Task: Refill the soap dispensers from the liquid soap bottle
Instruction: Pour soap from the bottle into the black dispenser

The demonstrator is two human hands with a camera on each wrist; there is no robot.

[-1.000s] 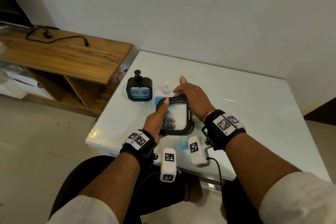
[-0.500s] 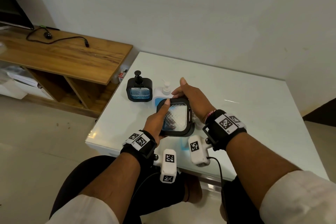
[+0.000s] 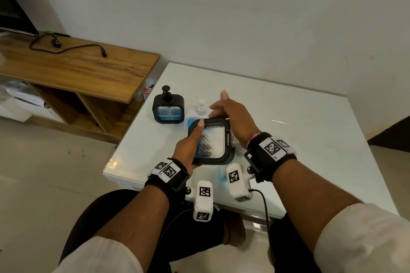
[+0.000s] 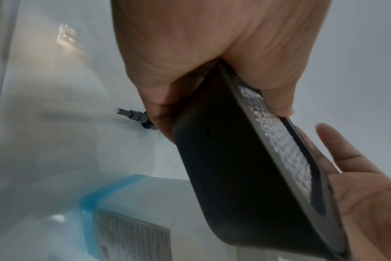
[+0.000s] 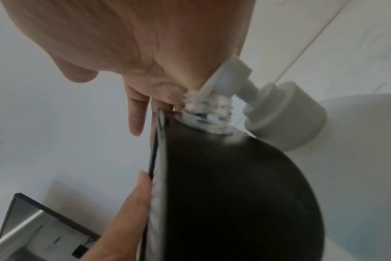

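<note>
I see one black square dispenser [image 3: 210,142] tilted, its threaded neck uncapped, another [image 3: 168,108] upright at ten o'clock, the white-pumped soap bottle [image 3: 198,113] between them.

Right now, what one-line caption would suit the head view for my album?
Left hand holds a black soap dispenser above the white table, right hand at its top.

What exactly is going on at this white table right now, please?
A seated person's left hand grips a black square soap dispenser with a clear textured window, tilted above the white table. The right hand is at its bare threaded neck. A second black dispenser and white pump bottle stand behind.
</note>
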